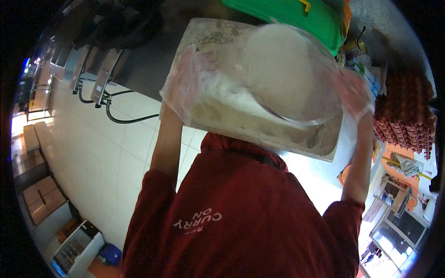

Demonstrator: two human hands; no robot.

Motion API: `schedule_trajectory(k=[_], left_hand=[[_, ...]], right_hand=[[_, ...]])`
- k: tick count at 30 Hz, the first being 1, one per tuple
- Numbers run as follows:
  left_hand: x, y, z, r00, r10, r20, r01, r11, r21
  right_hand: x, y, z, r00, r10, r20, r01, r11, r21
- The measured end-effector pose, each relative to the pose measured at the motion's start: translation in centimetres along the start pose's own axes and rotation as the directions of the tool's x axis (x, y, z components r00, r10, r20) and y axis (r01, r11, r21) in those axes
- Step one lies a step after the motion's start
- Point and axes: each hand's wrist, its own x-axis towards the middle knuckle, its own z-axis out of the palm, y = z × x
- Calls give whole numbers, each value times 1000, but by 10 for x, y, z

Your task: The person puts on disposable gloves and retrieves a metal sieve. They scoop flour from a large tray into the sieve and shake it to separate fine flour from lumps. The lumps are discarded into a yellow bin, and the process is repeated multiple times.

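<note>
A worn, pale rectangular board [295,140] lies before me, stained dark in places. Over its right half a round, shiny-rimmed bowl [302,121] is tilted, and a pale round mass [278,59] shows in it, blurred by motion. My right hand [353,92], in a clear plastic glove, grips the bowl's right side. White material, apparently flour [229,95], spreads over the board left of the bowl. Beside it my left hand [189,76], gloved likewise, is over the board's left part; blur hides how its fingers are set.
Beyond the board sits a green plastic lid or box [288,10] with a yellow latch. Stacked reddish egg trays [403,128] stand to the right. Metal fittings [104,76] with black hoses project at the counter's left edge, above a tiled floor [104,149]. Cardboard boxes [45,198] stand far left.
</note>
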Motion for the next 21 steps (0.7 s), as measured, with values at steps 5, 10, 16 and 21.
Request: schedule_trajectory(k=[5, 10, 16, 21], left_hand=[[-2, 8, -4, 987, 49, 151, -23, 986, -165], [-7, 19, -6, 992, 86, 90, -88, 996, 18], [-3, 19, -5, 988, 38, 148, -25, 996, -87], [-5, 17, 15, 999, -2, 33, 2, 1000, -5]], right_hand=[[3, 3, 6, 979, -190, -69, 162, 941, -298], [-10, 9, 25, 998, -51, 21, 53, 992, -114], [-23, 0, 23, 999, -9, 39, 19, 969, -247], [-23, -28, 1, 972, 144, 186, -129, 988, -90]])
